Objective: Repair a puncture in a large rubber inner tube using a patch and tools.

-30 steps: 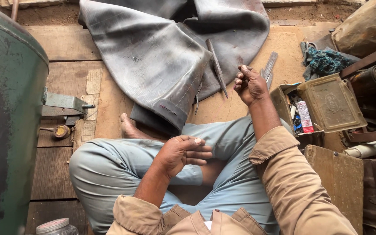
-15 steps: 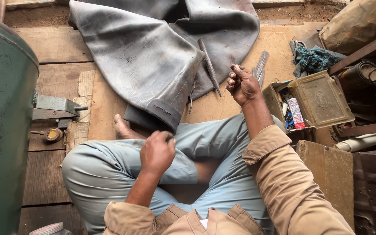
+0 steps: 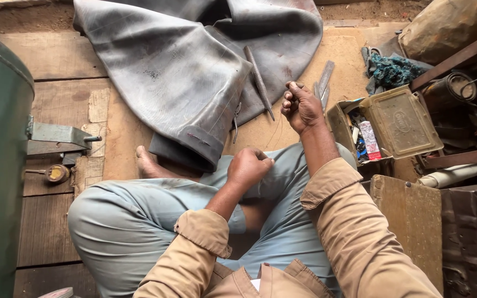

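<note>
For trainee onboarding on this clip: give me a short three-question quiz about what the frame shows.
1. True or false: the right hand is raised above the left hand.
2. What runs between the two hands?
3. The open metal box lies on which side of the person: A left, B right?

Key: 1 true. 2 a thin thread, faint. 3 B.

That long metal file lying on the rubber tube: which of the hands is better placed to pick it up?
Probably the right hand: it is raised just beside the file on the rubber tube. The left hand rests fisted on the knee, farther back.
</note>
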